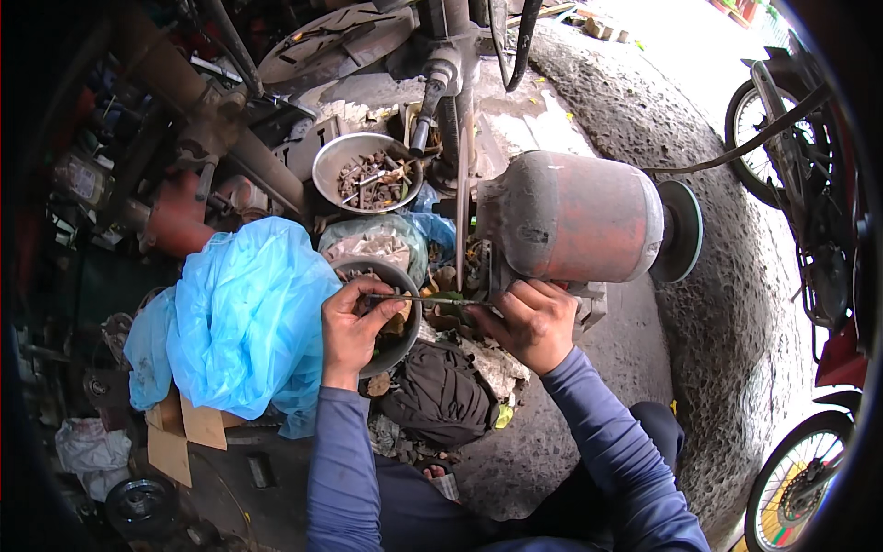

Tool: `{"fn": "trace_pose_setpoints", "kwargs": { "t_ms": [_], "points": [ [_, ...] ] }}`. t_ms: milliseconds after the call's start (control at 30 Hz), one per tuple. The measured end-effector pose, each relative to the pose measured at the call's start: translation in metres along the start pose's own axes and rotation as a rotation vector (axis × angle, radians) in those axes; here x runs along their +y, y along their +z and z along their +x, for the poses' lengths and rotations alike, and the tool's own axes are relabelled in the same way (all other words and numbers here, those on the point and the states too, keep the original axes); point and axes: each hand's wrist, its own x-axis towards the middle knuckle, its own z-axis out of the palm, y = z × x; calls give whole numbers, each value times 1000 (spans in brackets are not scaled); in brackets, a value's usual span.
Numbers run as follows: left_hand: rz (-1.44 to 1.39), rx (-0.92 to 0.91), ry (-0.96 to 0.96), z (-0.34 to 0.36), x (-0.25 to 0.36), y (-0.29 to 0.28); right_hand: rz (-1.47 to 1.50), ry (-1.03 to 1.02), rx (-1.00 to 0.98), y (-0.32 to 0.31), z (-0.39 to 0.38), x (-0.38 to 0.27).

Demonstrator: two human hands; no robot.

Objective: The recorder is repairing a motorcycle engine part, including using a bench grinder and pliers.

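Observation:
My left hand [349,333] is closed, with thumb and fingers pinching one end of a thin metal rod [428,299]. The rod lies roughly level, and its other end runs into my right hand [535,322], whose fingers are curled around it. Just beyond the rod is the near edge of a thin grinding wheel [462,212], seen almost edge-on; whether the two touch I cannot tell. This wheel is on the left side of a bench grinder [579,216] with a worn red and grey motor body. Below my left hand stands a grey bowl [402,348], partly hidden.
A metal bowl [324,175] of bolts and small parts stands farther back. Blue plastic bags [253,313] bulge at the left, beside a cardboard box [204,425]. Dark cloth [441,394] lies near my knees. The grinder's second wheel [679,230] faces right; motorcycles [828,267] stand beyond.

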Motion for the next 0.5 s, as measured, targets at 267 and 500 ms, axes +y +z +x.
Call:
{"fn": "trace_pose_setpoints", "kwargs": {
  "t_ms": [267, 500],
  "points": [
    [-49, 57, -78, 6, -13, 0, -22, 103, -69, -1, 8, -5],
    [-75, 85, -57, 8, -15, 5, -1, 126, -65, -1, 8, -5]
  ]
}}
